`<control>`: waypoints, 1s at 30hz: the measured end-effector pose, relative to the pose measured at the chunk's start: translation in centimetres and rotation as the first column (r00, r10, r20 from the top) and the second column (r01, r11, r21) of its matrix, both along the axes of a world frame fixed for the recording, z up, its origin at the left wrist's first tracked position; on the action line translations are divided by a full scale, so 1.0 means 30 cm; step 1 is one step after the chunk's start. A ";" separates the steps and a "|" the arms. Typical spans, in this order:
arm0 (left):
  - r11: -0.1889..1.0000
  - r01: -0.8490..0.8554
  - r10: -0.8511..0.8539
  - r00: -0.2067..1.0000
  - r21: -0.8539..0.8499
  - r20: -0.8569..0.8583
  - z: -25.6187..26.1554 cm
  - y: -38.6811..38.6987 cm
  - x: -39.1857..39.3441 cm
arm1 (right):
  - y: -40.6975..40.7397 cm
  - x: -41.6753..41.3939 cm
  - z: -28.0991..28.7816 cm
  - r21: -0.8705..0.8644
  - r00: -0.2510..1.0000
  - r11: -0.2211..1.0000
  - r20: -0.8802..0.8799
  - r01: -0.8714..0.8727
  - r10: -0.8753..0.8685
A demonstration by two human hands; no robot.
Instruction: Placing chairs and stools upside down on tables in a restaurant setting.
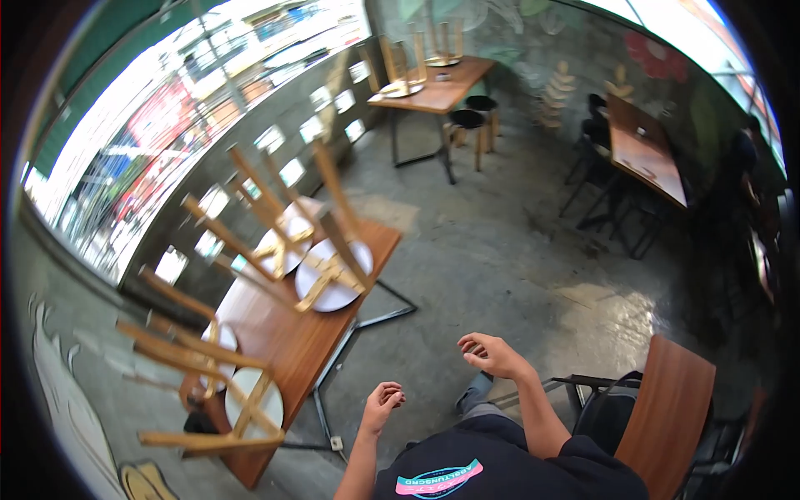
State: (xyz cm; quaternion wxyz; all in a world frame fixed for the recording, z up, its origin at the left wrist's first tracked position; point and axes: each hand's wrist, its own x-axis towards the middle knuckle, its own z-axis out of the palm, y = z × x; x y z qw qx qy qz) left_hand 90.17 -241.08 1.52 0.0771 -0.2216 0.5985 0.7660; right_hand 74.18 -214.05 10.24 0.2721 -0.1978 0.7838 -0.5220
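My left hand is raised in front of my body, fingers curled, with nothing seen in it. To its right and a little farther forward, my right hand hangs over the concrete floor, fingers loosely bent, also holding nothing. Neither hand touches anything. At the left stands a long wooden table on a black metal frame. Several round stools lie upside down on it, legs up, among them a white-seated stool near the far end and another stool near the close end.
A wooden table with a black chair stands close on my right. Farther off is a table with upturned stools and black-topped stools beside it. Another table with dark chairs stands at the far right. A pierced concrete wall runs along the left.
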 end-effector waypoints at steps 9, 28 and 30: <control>0.610 0.545 -0.352 0.836 0.575 -0.420 0.309 0.553 -0.693 | 0.357 -0.202 0.091 0.035 0.997 0.999 -0.079 0.022 -0.019; -0.164 0.919 -0.778 0.104 0.360 -0.619 0.311 0.706 -1.600 | 0.289 -0.736 0.027 -0.405 0.937 0.847 0.200 0.345 -0.286; -0.193 0.916 -0.756 0.090 0.352 -0.649 0.319 0.683 -1.727 | 0.230 -0.854 0.022 -0.465 0.909 0.784 0.144 0.410 -0.390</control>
